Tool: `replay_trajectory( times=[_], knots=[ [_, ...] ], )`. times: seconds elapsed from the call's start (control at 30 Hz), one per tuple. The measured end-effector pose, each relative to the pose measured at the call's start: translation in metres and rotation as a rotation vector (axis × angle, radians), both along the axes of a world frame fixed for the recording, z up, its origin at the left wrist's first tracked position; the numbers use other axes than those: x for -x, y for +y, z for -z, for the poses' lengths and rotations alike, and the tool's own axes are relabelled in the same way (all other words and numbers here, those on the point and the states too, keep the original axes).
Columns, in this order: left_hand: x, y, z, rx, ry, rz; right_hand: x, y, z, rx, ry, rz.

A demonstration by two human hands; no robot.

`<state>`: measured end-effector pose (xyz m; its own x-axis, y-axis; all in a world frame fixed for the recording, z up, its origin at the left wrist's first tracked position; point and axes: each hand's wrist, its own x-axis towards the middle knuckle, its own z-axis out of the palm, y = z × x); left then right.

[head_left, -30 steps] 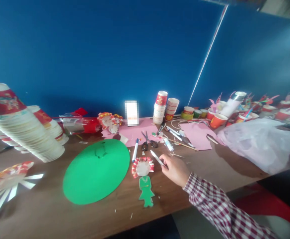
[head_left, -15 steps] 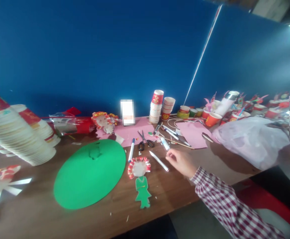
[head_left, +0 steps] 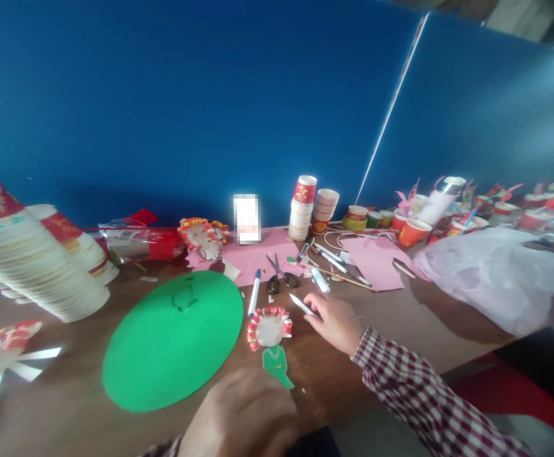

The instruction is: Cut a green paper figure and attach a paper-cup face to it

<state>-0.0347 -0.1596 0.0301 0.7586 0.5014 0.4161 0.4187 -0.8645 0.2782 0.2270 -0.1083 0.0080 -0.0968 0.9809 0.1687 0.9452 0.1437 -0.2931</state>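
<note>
My right hand point(head_left: 336, 322), in a checked sleeve, has its thumb and fingers closed around the rear of a white marker pen point(head_left: 299, 303) on the brown table. At the near edge is my left hand point(head_left: 243, 416), blurred, with its fingertips hidden below the knuckles. It covers the lower part of a green dress-shaped paper cutout point(head_left: 274, 360). Just above the cutout lies a flattened paper-cup piece with a red-and-white frilled rim point(head_left: 270, 329). Behind that are black-handled scissors point(head_left: 277, 276), a blue-capped marker point(head_left: 254, 293) and a white bottle-like tube point(head_left: 320, 280).
A large green disc point(head_left: 176, 343) lies to the left, beside leaning stacks of paper cups point(head_left: 33, 254). Pink paper sheets point(head_left: 374, 260), more markers and cup stacks point(head_left: 302, 209) line the back. A plastic bag point(head_left: 490, 273) and several decorated cups sit at right, before a blue wall.
My right hand has shifted from beside the tube down onto the white marker pen. My left hand has come into view at the bottom, over the green cutout.
</note>
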Motion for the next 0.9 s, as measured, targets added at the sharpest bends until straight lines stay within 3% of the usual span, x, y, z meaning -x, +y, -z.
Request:
replay_trajectory(
  times=[0.07,0.23,0.37,0.47,0.6,0.77,0.9],
  knots=[
    [-0.008,0.025,0.000,0.012,0.033,0.054,0.001,0.003,0.002,0.003,-0.052,0.023],
    [-0.016,0.054,0.012,-0.092,0.129,-0.080,-0.005,0.004,-0.003,0.003,0.118,-0.012],
    [-0.023,0.053,0.023,-0.037,0.219,-0.117,-0.005,0.004,-0.012,0.077,0.483,-0.135],
    [-0.027,0.052,0.029,-0.008,0.224,-0.123,0.000,0.009,-0.015,0.189,0.821,-0.125],
    [-0.027,0.052,0.033,0.006,0.165,-0.111,0.009,0.023,-0.013,0.215,1.141,-0.084],
    [-0.015,0.076,0.023,-0.049,0.020,-0.231,0.016,0.039,-0.011,0.173,1.179,-0.065],
    [-0.007,0.113,0.018,-0.057,0.127,-0.286,0.012,0.044,-0.007,0.083,1.137,-0.036]
  ],
)
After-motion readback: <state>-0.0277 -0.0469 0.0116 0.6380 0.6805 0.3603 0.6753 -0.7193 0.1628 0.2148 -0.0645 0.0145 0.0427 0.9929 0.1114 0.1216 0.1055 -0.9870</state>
